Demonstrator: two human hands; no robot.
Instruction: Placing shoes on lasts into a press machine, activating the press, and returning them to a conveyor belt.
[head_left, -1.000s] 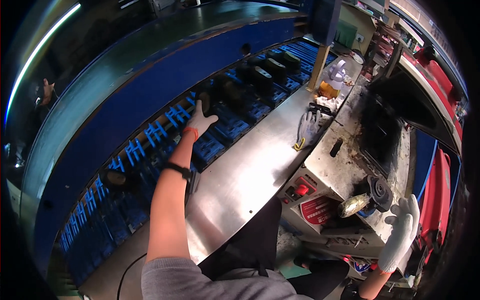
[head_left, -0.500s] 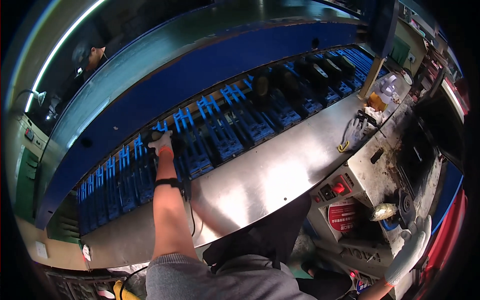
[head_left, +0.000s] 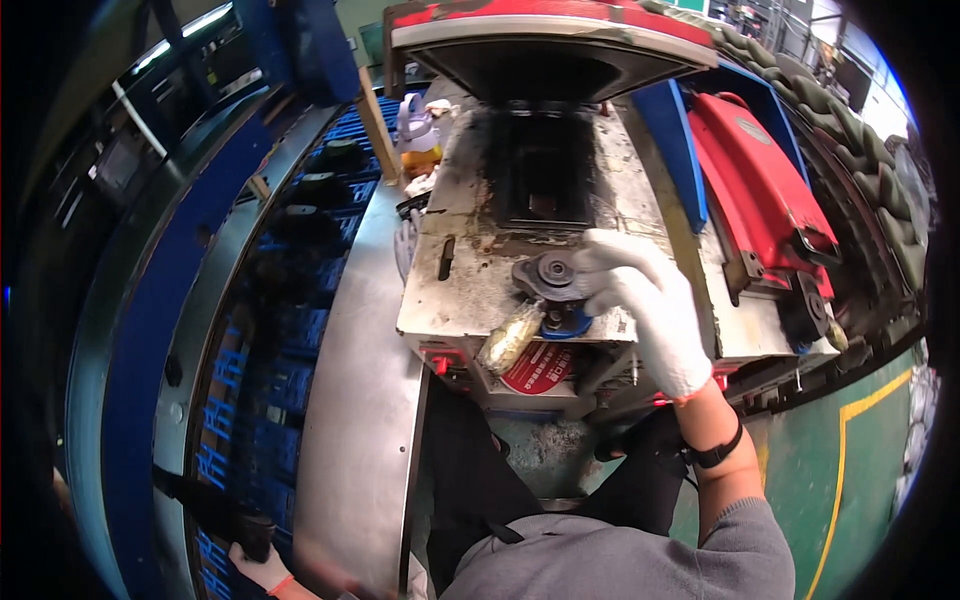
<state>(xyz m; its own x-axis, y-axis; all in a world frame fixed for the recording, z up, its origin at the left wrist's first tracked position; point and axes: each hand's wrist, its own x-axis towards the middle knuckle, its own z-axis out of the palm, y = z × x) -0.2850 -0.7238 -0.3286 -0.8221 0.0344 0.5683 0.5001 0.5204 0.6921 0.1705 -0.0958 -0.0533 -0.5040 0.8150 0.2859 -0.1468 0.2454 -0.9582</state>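
White-gloved, my right hand hovers over the front of a worn white machine, fingers apart. Its fingertips are beside a dark metal hub; whether they touch it I cannot tell. From that hub a lever handle wrapped in yellowish clear film slants toward me. At the lower left, my left hand, also gloved, is closed around the near end of a long black shoe-shaped object. That object lies tilted over the blue slatted rack, its exact kind too dark to make out.
A raised lid stands over the machine's dark recess. To the right is a similar unit with a red cover. A steel ledge runs along the rack. A jug and a grey glove sit between ledge and machine.
My view has turned right toward the machine. My right hand has come up beside the hub. My left hand, earlier at a dark object in the rack, now has the black shoe-shaped object lifted.
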